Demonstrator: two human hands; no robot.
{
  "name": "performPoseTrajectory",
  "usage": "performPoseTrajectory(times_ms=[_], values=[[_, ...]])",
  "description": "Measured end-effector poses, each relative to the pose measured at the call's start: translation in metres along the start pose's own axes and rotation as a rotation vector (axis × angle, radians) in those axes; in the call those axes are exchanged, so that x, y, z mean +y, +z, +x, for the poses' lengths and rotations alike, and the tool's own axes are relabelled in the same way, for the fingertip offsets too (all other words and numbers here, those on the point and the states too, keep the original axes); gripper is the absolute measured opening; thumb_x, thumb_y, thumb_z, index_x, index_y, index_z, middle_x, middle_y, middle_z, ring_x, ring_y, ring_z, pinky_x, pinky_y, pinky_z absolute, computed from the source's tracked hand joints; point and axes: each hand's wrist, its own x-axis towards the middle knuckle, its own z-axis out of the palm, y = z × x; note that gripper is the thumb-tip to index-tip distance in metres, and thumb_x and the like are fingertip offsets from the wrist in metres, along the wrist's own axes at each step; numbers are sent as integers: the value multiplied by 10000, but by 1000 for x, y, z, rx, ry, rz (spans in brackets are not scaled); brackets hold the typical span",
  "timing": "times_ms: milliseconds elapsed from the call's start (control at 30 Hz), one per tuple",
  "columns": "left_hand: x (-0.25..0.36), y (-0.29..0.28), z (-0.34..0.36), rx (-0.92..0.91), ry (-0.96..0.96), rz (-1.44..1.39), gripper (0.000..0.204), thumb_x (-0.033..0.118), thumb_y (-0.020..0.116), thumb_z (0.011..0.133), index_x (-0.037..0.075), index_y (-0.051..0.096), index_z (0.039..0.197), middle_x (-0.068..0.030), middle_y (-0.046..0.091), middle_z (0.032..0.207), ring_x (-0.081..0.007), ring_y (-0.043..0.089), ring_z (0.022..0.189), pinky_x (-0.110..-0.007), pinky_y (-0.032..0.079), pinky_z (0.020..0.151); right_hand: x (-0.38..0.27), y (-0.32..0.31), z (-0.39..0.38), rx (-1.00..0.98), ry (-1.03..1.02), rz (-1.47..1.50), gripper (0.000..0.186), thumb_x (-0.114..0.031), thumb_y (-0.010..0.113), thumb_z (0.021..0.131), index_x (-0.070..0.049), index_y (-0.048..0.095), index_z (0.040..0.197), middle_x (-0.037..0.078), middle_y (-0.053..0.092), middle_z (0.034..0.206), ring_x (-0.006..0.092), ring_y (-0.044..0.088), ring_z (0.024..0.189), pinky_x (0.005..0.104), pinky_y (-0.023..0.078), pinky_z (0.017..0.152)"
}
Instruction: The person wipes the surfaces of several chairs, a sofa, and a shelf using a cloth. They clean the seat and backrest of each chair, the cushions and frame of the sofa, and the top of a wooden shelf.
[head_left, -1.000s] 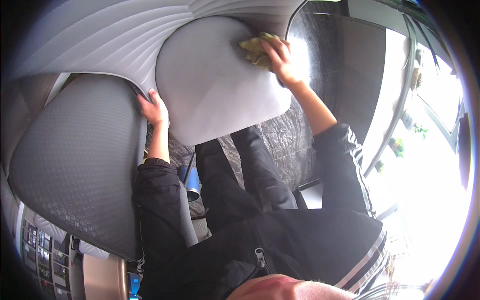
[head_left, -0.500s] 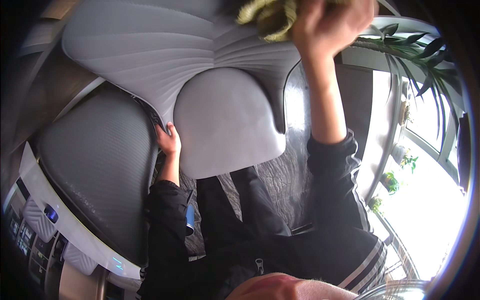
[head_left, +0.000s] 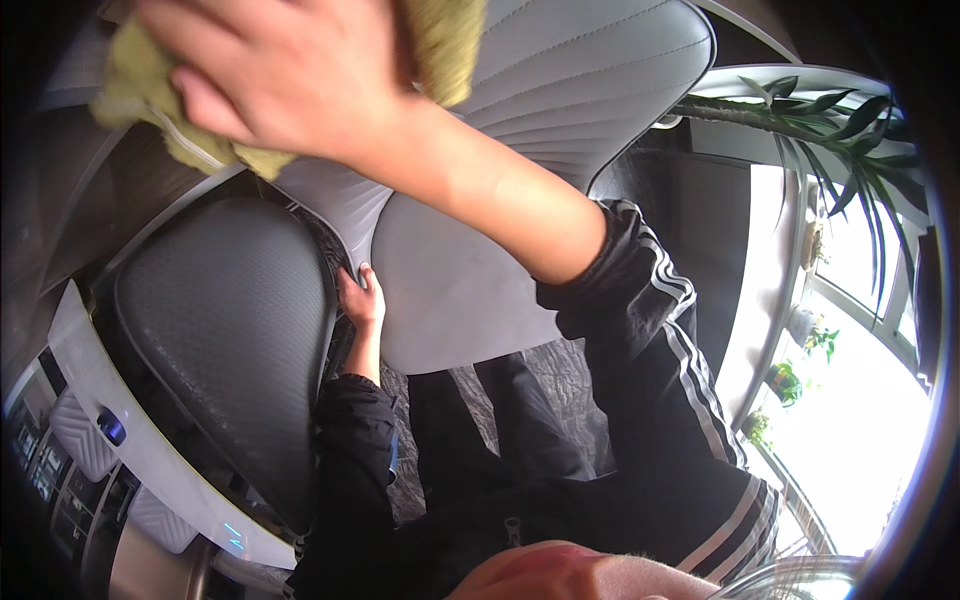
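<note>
A grey padded chair stands in front of me, with a quilted, winged backrest and a smooth rounded seat. My left hand grips the chair's left side edge, low beside the seat, its thumb toward the seat. Across the upper left reaches my right hand, pressing a yellow-green cloth around its palm and fingers. Cloth and hand cover the left part of the backrest; whether they touch it I cannot tell.
A dark textured seat-shaped panel with a white curved rim lies close on my left. A leafy plant leans in at upper right. Small potted plants line the bright window. Dark marbled floor shows below the seat.
My right hand has swept with the cloth from the upper right to the upper left, the forearm now crossing the backrest. My left hand keeps its grip on the chair's side.
</note>
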Motion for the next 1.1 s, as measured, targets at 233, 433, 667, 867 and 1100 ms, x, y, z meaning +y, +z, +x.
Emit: performPoseTrajectory(times_ms=[233,433,667,867,1100], values=[[10,5,-2,-7,3,35,618,428,565,952,-65,497,1319,-333,597,1224,-480,590,1126,-503,473,971,23,14,-140,-117,-436,-522,830,-580,468,851,-341,192,1596,-132,181,1659,129,274,1488,464,233,1208],[-3,-1,-2,77,5,11,564,412,589,936,-65,532,1231,-326,609,1155,-488,593,1074,-514,485,924,89,17,-295,-102,-1509,-1235,732,-398,443,983,-90,186,1595,99,129,1666,302,188,1520,492,398,1127],[8,6,-5,-49,-44,-86,628,373,482,973,-91,441,1394,-347,532,1336,-470,529,1241,-483,422,1055,-9,52,-372,-568,40,277,738,-504,700,788,-18,547,1322,243,432,1472,420,557,1175,480,507,935],[1,7,2,-147,-45,-406,526,382,487,981,2,505,1344,-225,566,1286,-392,545,1214,-457,421,1025,-126,41,-385,-453,927,463,619,-247,583,916,114,349,1362,398,284,1444,604,355,1252,611,332,1069],[-82,27,7,141,710,137,473,342,614,918,-9,476,1202,-361,539,1200,-526,543,1114,-541,452,993,-156,-23,-369,-624,917,603,405,-192,614,932,15,541,1273,273,472,1326,476,469,1183,513,403,1043]])
